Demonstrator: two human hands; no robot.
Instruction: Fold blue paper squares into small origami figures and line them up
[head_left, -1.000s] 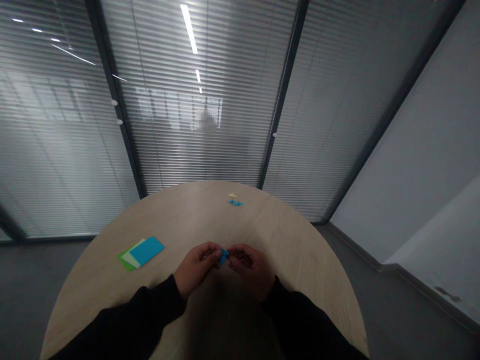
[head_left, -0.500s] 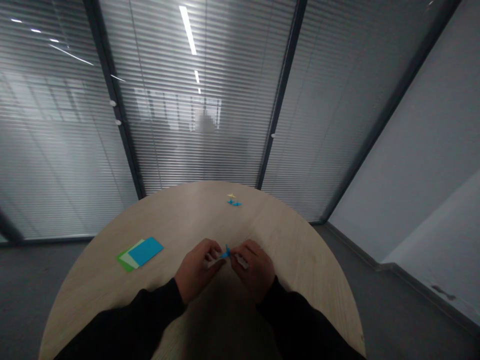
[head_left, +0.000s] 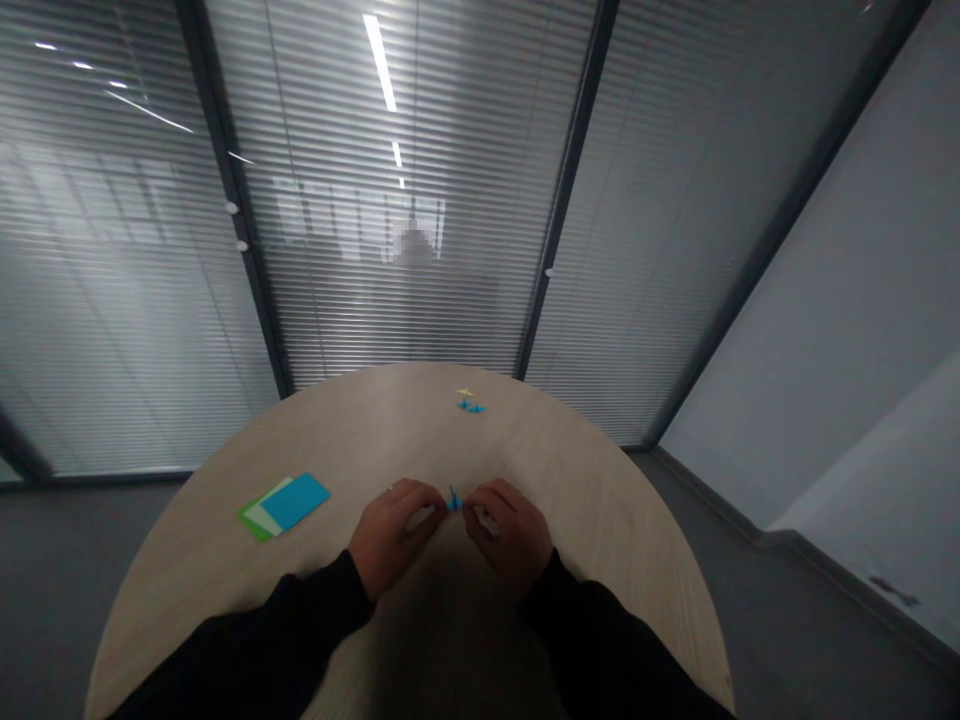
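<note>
My left hand [head_left: 394, 535] and my right hand [head_left: 508, 535] face each other over the near part of the table, with their fingertips pinching a small folded blue paper figure [head_left: 453, 499]. Only its blue peak shows between them, and pale parts of the paper show inside each hand. Two small blue origami cranes [head_left: 469, 406] and a small cream one [head_left: 465, 392] stand near the far edge. Left of my left hand lies a stack of paper sheets [head_left: 289, 505], with blue on top of pale and green.
The round light wooden table [head_left: 570, 470] has a curved rim, with grey floor [head_left: 757, 620] beyond it at both sides. Behind it stand glass partitions with slatted blinds [head_left: 390, 290], and a pale wall [head_left: 825, 300] rises on the right.
My hands have drawn slightly apart. The blue paper now shows as a narrow peak between my fingertips, not the wider blue shape seen a second ago.
</note>
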